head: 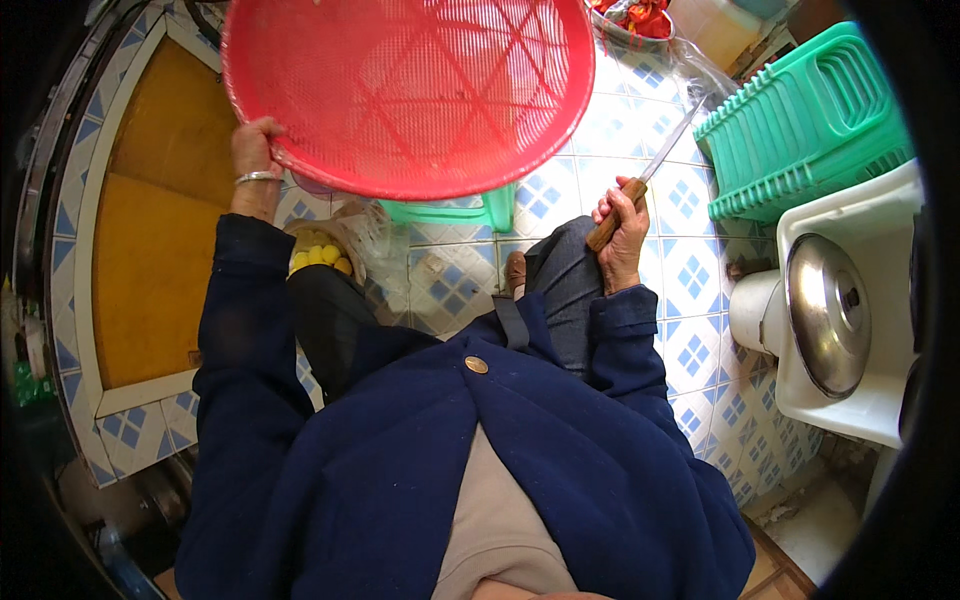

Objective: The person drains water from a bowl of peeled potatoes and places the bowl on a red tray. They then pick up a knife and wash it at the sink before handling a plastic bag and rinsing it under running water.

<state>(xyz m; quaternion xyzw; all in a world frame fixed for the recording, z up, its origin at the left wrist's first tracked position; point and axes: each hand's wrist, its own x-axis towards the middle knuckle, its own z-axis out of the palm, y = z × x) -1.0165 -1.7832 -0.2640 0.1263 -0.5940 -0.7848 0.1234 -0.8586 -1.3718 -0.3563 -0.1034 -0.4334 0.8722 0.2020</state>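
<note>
My left hand [256, 154], with a silver bangle at its wrist, grips the rim of a large round red plastic basket [420, 90] with a mesh bottom. The basket is raised and tilted, partly covering a green plastic stool [499, 210] below it. In my right hand [624, 232], above my knee, is the wooden handle of a knife [670, 150]; its blade points up and away to the right. Near my left knee, a container [353, 259] on the floor holds several yellow round pieces [321, 255], and a clear plastic bag [382, 244] lies beside it.
Green plastic baskets [802, 124] stand at the right. Next to them a white plastic tub [795, 217] holds a metal lid [829, 315], near a white bucket [752, 311]. A metal bowl [637, 37] with red items is at the top. A yellow panel [161, 277] is set in the tiled wall at left.
</note>
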